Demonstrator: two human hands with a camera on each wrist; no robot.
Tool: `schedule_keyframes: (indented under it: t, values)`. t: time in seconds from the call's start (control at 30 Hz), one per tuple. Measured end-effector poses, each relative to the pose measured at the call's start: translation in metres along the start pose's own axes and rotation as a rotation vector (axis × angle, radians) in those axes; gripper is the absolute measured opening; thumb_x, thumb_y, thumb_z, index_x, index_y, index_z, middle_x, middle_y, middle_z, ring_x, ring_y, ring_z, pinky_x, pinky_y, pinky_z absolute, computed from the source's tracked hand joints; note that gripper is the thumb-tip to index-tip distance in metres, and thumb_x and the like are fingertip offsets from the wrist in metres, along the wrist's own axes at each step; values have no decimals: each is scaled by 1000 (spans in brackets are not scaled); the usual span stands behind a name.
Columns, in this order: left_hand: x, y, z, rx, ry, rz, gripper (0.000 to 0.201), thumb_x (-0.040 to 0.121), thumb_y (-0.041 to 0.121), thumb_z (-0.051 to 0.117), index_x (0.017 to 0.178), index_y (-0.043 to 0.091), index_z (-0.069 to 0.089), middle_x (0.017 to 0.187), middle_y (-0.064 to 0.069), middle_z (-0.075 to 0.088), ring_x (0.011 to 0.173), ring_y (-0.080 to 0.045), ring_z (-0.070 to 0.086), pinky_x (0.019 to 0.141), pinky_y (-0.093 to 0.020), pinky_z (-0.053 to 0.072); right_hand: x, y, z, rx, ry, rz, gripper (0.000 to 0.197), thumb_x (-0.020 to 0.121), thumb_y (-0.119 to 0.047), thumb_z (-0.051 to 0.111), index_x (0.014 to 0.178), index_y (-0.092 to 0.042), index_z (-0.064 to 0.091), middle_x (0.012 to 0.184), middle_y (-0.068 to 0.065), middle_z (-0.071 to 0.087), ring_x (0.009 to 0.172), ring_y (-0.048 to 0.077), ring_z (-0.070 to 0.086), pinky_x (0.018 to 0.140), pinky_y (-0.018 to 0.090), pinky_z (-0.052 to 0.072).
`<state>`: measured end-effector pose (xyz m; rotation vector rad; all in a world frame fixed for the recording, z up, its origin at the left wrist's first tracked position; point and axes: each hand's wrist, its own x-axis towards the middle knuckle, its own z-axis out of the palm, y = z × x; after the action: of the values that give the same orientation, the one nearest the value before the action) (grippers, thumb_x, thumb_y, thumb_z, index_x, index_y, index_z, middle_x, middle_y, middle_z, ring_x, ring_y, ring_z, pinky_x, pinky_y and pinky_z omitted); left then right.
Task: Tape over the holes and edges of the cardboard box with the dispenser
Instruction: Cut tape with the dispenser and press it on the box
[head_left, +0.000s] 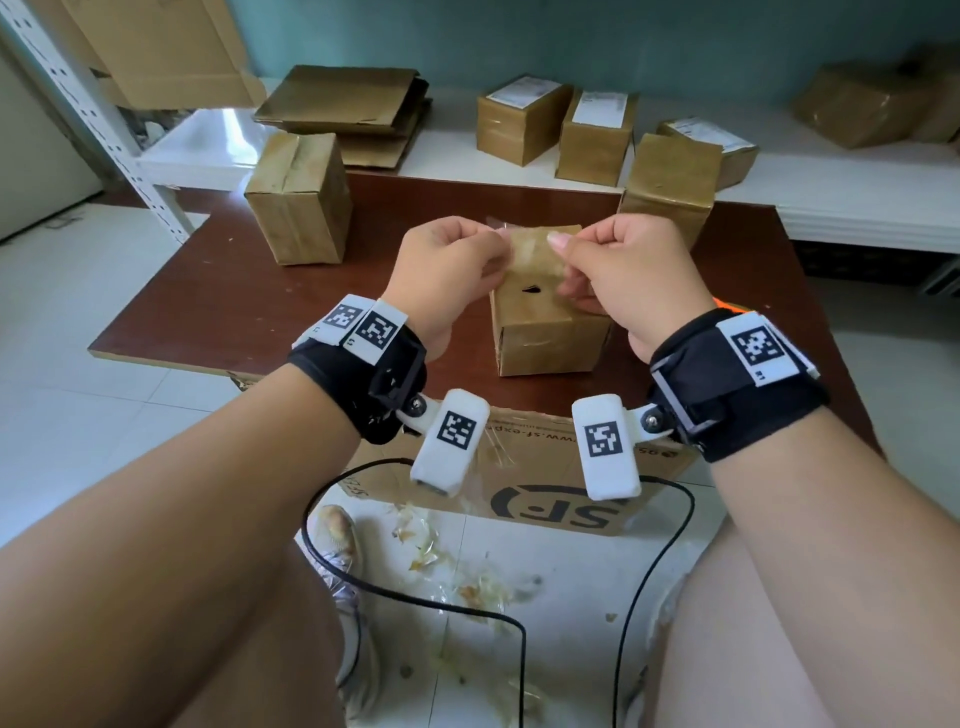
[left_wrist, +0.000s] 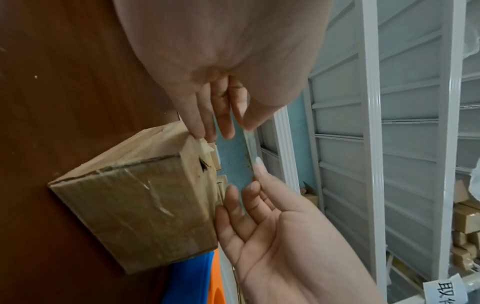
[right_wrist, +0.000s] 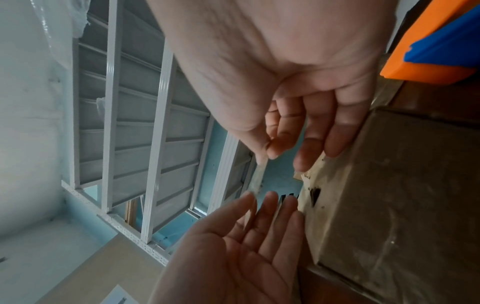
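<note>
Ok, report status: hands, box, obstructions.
Left hand and right hand pinch a tape strip above box. Hole uncovered. Nothing obstructing.

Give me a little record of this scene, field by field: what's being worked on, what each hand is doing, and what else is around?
Work item: small brown cardboard box on the dark wooden table
Damage: dark hole in its top
Held: strip of clear tape stretched above the box
Left hand: pinches one end
Right hand: pinches the other end
Dispenser: orange and blue, partly seen beside the box
Nearby: other taped boxes
</note>
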<state>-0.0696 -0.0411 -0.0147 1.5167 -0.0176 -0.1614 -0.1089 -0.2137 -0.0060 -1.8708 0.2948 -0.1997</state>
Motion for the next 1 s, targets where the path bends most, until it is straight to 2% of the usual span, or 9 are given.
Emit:
schedule_keyframes:
  t: [0.07,0.23,0.43,0.53,0.63,0.73,0.83,0.9,1.0]
  values:
    - [-1,2,6,-61,-29,-13,9,102,7,66,93,7,65,98,-17,74,98,-27,77,95,-43,64,1,-2,-1,20,-2,52,24,99,-27,76,81,-13,69,76,3,70,70,17,71,84,48,67]
    - [-4,6,21,-122,-96,-28,7,104,7,61,98,11,60,98,-10,74,101,-26,75,92,-49,65,3,-5,-5,90,-37,148,19,102,-22,73,88,-10,66,76,4,65,71,15,67,71,29,65]
    - [-2,2,27,-85,-12,-71,8,103,7,61,95,9,59,101,-13,71,97,-27,76,87,-48,67,8,2,-3,3,26,130,27,98,-24,78,104,2,73,85,6,72,80,19,74,81,37,68]
    - [0,-3,26,-41,62,-88,18,104,10,62,87,8,57,97,-17,70,95,-27,78,81,-42,68,9,6,0,-122,51,66,30,95,-30,81,98,-1,75,83,6,76,75,17,77,83,42,67]
    - [0,-3,22,80,123,-71,13,100,7,64,88,6,60,100,-17,73,82,-21,81,76,-37,68,10,9,3,-247,82,4,32,91,-38,83,84,-7,75,74,3,76,74,21,77,87,48,65]
    - [0,-3,19,214,147,-54,10,97,6,66,88,8,63,84,-11,76,69,-14,79,77,-35,68,9,8,4,-366,87,-33,38,89,-45,83,78,-9,75,75,4,77,80,21,76,90,48,63]
    - [0,-5,19,346,157,-36,12,93,7,66,83,13,63,69,-2,74,64,-11,78,74,-31,66,10,6,7,-435,88,-53,51,86,-49,84,82,1,74,79,10,77,79,25,75,88,47,63]
    - [-1,-6,20,372,172,-43,13,92,9,66,81,16,62,60,3,70,59,-7,76,61,-26,62,12,6,11,-472,106,-60,55,84,-53,84,81,1,75,79,13,77,77,28,75,85,48,63]
    - [-1,-4,20,406,183,-56,16,93,9,67,82,18,61,43,11,61,41,2,63,41,-14,43,17,6,14,-526,113,-39,54,83,-60,82,78,-6,75,76,9,74,77,26,73,86,43,62]
